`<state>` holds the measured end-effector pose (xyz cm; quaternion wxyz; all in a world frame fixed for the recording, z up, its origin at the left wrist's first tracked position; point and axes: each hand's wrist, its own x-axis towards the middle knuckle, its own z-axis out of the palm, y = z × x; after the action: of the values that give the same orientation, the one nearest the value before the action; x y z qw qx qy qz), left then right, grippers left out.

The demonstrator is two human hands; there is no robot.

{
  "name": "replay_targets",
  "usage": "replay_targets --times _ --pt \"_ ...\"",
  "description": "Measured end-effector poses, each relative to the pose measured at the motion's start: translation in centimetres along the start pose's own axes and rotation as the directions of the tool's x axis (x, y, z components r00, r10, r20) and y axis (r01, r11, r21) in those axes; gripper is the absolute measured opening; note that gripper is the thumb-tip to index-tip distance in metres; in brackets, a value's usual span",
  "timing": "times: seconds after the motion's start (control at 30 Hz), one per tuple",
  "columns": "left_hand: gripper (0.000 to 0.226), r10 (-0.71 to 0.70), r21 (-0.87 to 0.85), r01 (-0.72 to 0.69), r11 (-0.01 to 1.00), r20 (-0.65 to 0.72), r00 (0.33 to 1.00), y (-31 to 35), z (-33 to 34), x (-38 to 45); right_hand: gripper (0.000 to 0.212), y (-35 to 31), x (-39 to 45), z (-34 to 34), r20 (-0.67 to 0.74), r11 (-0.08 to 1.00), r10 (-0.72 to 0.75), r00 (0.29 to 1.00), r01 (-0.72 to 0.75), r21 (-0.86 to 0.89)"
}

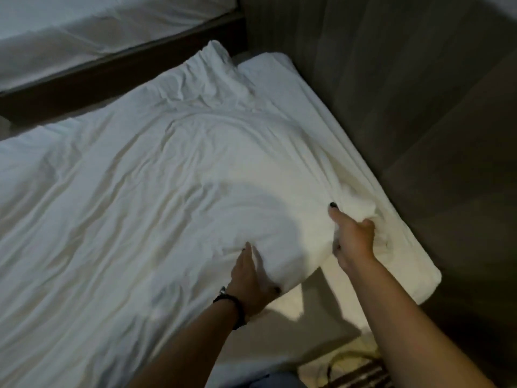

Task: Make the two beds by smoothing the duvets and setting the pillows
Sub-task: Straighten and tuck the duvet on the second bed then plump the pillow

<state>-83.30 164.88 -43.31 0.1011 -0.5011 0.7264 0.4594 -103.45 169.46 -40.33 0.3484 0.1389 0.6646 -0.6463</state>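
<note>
Lying rumpled across the near bed, white duvet (156, 175), creased all over, bunching into folds at its far corner. Gripping the duvet's near corner, both hands: left hand (253, 278) clutching the edge from below with fingers curled under the fabric, thumb on top; right hand (354, 238) closing on a bunch of cloth, thumb pointing away. Wearing a dark band (232, 303) on the left wrist. Showing under the lifted corner, white mattress (405, 264) reaching to a grey padded wall (419, 93). Lying beyond a dark frame (112, 71), second bed (84, 26), partly in view.
</note>
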Motion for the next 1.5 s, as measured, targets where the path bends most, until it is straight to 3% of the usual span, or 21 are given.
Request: replay_targets --times 0.1,0.17,0.27,0.37,0.47,0.57,0.7,0.8,1.0,1.1,1.3,1.4,1.5 --pt "0.138 -0.014 0.150 0.008 0.989 0.036 0.999 -0.4 1.8 -1.2 0.042 -2.7 -3.8 0.5 -0.003 0.986 -0.163 0.987 0.163 -0.041" --pt "0.135 0.038 0.226 -0.028 0.974 -0.040 0.998 -0.9 3.0 -2.4 0.040 -3.4 -5.4 0.7 -0.018 0.974 -0.215 0.977 0.212 -0.083" --pt "0.099 0.086 0.221 -0.046 0.974 -0.175 0.981 -1.8 2.7 -4.0 0.047 -3.9 -6.8 0.2 -0.060 0.974 -0.196 0.979 0.188 -0.124" --pt "0.040 0.126 0.337 -0.044 0.941 -0.225 0.966 -1.6 -0.3 -4.7 0.044 -4.2 -6.9 -0.7 -0.068 0.973 -0.187 0.980 0.176 -0.149" --pt "0.023 0.149 0.411 -0.050 0.910 -0.211 0.966 0.3 -3.1 -5.0 0.035 -5.5 -6.8 -1.4 -0.017 0.958 -0.231 0.973 0.224 -0.180" --pt "0.022 0.192 0.415 -0.081 0.906 -0.233 0.953 3.8 -3.2 -5.7 0.031 -9.2 -6.5 -2.4 0.107 0.892 -0.354 0.929 0.370 -0.261" --pt "0.022 0.230 0.401 -0.126 0.907 -0.223 0.947 8.7 -0.6 -8.0 0.037 -14.6 -6.1 -6.2 0.294 0.721 -0.466 0.835 0.550 -0.421" --pt "0.021 0.253 0.373 -0.185 0.909 -0.143 0.957 11.6 2.5 -10.8 0.023 -17.2 -6.1 -10.9 0.362 0.597 -0.478 0.800 0.598 -0.534" --pt "0.025 0.368 0.383 -0.341 0.859 0.004 0.930 16.8 7.2 -15.0 0.021 -20.6 -6.9 -21.3 0.278 0.633 -0.457 0.845 0.529 -0.565" --pt "0.045 0.389 0.379 -0.369 0.849 0.023 0.921 16.6 6.4 -15.4 0.017 -20.6 -6.8 -21.8 0.304 0.617 -0.452 0.839 0.540 -0.572" --pt "0.038 0.277 0.382 -0.262 0.886 0.016 0.961 13.4 4.8 -14.4 0.018 -18.5 -6.2 -17.7 0.409 0.467 -0.436 0.802 0.590 -0.659" --pt "0.052 0.139 0.415 -0.145 0.898 0.045 0.989 11.2 5.3 -14.1 0.018 -16.0 -5.6 -17.1 0.440 0.392 -0.375 0.816 0.570 -0.722" --pt "0.048 0.070 0.440 -0.084 0.894 0.049 0.996 8.7 5.1 -13.7 0.015 -13.4 -4.6 -16.9 0.431 0.365 -0.326 0.841 0.533 -0.764"
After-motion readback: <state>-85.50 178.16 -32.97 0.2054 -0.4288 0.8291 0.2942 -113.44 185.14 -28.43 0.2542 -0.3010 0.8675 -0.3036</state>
